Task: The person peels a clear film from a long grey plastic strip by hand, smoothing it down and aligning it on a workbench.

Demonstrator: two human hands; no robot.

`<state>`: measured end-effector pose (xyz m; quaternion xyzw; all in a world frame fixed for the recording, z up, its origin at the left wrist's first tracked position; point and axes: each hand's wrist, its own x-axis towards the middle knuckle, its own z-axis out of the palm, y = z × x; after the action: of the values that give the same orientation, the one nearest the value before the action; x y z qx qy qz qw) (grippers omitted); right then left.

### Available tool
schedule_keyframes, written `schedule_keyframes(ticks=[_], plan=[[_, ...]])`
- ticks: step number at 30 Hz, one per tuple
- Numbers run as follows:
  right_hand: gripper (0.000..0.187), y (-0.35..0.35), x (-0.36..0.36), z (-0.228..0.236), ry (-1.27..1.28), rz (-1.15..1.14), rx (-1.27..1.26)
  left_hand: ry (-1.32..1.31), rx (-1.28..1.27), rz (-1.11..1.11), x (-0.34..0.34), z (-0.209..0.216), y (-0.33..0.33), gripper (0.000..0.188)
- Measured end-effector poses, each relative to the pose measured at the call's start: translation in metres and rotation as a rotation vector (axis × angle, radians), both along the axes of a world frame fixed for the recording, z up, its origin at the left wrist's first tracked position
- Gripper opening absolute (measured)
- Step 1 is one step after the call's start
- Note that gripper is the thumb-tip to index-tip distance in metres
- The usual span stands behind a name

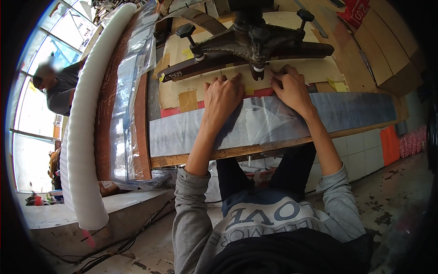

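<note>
Both of my hands rest at the front of a pale board point(171, 93), just below a dark metal bar point(200, 67) of a black machine head point(251, 39). My left hand point(222, 95) is closed, its fingers curled down against the board left of the machine's small front foot point(258, 71). My right hand point(291, 87) is closed too, fingers bent and tips pressed down to the right of that foot. What either hand grips, if anything, is hidden under the fingers. A red strip point(262, 92) shows between my hands. Under my wrists lies a long grey printed strip point(182, 134).
A wooden edge point(171, 160) borders the table nearest me. To the left are plastic-wrapped brown sheets point(107, 132) and a white foam roll point(84, 118); beyond them is another person point(61, 89). Cardboard boxes point(378, 55) and a red bag point(355, 13) stand at the right.
</note>
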<state>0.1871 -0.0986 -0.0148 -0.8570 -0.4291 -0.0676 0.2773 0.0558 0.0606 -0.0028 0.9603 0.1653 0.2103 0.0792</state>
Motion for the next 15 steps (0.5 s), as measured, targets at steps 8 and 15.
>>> schedule_keyframes(ticks=[8, 15], plan=[[0.034, -0.008, 0.002, 0.007, 0.073, 0.05, 0.008, 0.056, 0.086, 0.032, 0.001, 0.005, -0.004, 0.031], [0.036, -0.013, -0.006, 0.01, -0.017, 0.088, -0.028, -0.053, 0.052, -0.08, -0.006, 0.003, -0.005, 0.031]])
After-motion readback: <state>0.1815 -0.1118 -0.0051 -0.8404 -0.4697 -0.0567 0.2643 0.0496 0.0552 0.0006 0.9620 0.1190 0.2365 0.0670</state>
